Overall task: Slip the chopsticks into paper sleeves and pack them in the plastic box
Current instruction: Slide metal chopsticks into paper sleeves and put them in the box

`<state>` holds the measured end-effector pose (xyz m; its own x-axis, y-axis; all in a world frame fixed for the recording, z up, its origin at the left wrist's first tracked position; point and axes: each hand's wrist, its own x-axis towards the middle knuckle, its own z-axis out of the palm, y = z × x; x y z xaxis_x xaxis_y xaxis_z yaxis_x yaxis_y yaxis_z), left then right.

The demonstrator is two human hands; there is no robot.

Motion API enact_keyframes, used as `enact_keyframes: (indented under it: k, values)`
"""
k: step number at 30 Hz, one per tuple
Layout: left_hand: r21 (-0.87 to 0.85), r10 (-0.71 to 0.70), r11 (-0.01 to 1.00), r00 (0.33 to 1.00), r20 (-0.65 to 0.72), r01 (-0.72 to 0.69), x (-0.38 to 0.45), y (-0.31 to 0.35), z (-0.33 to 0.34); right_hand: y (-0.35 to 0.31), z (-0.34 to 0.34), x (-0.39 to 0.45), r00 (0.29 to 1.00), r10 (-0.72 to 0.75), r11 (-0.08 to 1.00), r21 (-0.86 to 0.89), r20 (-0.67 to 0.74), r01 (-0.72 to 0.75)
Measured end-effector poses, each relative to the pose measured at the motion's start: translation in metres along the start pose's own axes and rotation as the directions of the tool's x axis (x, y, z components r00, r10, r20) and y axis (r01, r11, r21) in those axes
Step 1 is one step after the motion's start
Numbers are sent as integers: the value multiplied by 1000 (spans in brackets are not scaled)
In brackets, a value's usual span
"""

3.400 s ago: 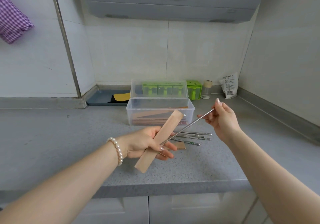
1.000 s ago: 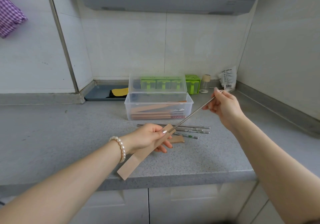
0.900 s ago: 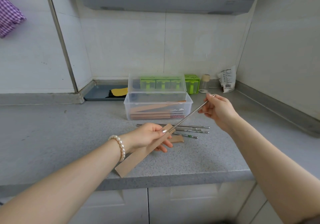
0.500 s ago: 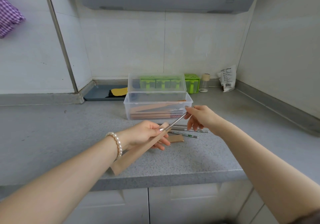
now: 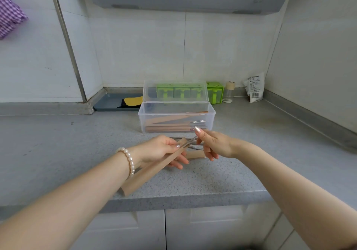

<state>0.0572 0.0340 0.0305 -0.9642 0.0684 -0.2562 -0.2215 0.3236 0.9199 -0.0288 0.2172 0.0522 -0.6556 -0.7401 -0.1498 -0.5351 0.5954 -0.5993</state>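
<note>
Right hand (image 5: 214,143) has pushed the metal chopstick (image 5: 190,141) nearly fully into the paper sleeve (image 5: 152,169) gripped by left hand (image 5: 162,149); plastic box (image 5: 176,117) at 12 o'clock next

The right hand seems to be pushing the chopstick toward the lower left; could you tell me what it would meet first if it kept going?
Probably the left hand gripping the paper sleeve mouth; depth is uncertain.

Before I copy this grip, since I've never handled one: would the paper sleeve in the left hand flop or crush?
Probably fairly limp: the paper sleeve is thin and flat, though it juts straight past the left hand, likely stiffened by the metal chopstick inside. It looks light and easily creased.
</note>
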Motion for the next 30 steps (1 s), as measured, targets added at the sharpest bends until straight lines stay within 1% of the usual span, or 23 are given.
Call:
enact_keyframes:
  k: [3,4,5,6,8,9,10,12,13,15,17,20,25,30]
  values:
    - [8,0,1000,1000,5,0,1,0,-2,4,-5,2,1000,-3,998,66,22,2]
    - [16,-1,1000,1000,4,1,2,0,-3,9,-12,5,1000,0,994,107,-19,2]
    - [21,0,1000,1000,-5,0,3,0,-5,16,-22,10,995,15,989,148,-100,0]
    - [33,4,999,1000,-25,-3,4,1,-7,25,-32,15,975,44,984,176,-216,-5]
    - [103,9,995,997,-80,-1,5,3,-12,48,-51,24,890,114,982,188,-442,-32]
    - [155,7,988,994,-105,9,4,4,-15,61,-58,29,852,144,980,189,-503,-53]
    - [203,1,979,992,-124,24,4,4,-18,72,-62,32,839,170,979,184,-518,-85]
    - [274,-18,960,988,-154,60,5,4,-23,88,-60,37,868,200,979,130,-455,-157]
    - [283,-31,956,985,-172,80,5,3,-26,94,-57,40,889,205,979,73,-409,-192]
    - [242,-57,964,976,-208,108,7,0,-29,103,-48,43,921,203,970,-58,-332,-234]
    - [211,-69,970,972,-224,117,7,-3,-31,109,-40,47,936,197,964,-113,-292,-239]
    - [211,-80,969,974,-213,126,6,-5,-33,117,-34,52,931,204,963,-108,-302,-246]
    - [152,-101,980,978,-184,130,3,-5,-33,123,-33,55,907,188,973,-55,-376,-224]
    - [143,-108,981,979,-172,133,2,-6,-32,127,-31,58,910,192,969,-75,-368,-235]
